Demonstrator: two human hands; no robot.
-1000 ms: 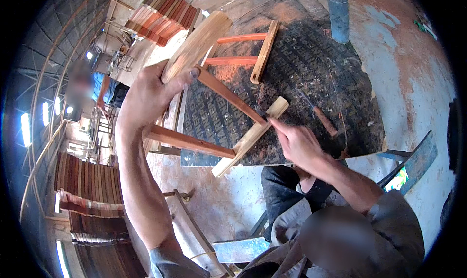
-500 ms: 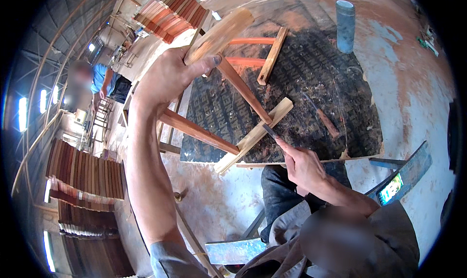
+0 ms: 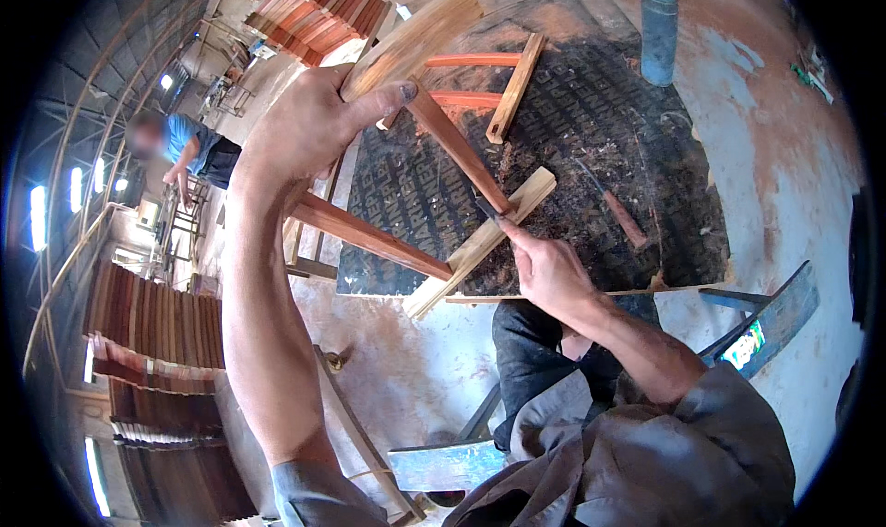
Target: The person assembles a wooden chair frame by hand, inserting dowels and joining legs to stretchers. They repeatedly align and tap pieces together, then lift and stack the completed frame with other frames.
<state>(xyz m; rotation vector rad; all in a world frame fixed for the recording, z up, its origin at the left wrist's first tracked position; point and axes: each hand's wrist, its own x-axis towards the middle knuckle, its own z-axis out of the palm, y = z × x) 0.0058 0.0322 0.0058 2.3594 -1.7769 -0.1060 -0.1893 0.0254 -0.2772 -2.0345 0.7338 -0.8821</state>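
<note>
My left hand (image 3: pixel 309 125) grips the wide pale board (image 3: pixel 420 42) of a wooden frame, thumb on the near side. Two reddish-brown bars (image 3: pixel 461 153) run from there to a lighter wooden rail (image 3: pixel 480 241), whose lower part rests over the worktop's near edge. In my right hand (image 3: pixel 554 273) is a narrow dark-bladed tool (image 3: pixel 489 210), with the index finger stretched along it. Its blade lies at the joint between the upper bar and the rail. The handle is hidden inside the fist, so its exact kind cannot be told.
A thin-bladed tool with a wooden handle (image 3: pixel 626 218) lies on the black worktop (image 3: pixel 591 93). Beyond are another wooden frame (image 3: pixel 515 89) and a blue-grey cylinder (image 3: pixel 658 33). Wood pieces are stacked (image 3: pixel 157 319) at left. A person in blue (image 3: pixel 189 149) works farther off.
My right hand has moved slightly up and left, carrying the blade across the joint to the bar's end. My left hand keeps its grip on the frame. The whole view has shifted a little.
</note>
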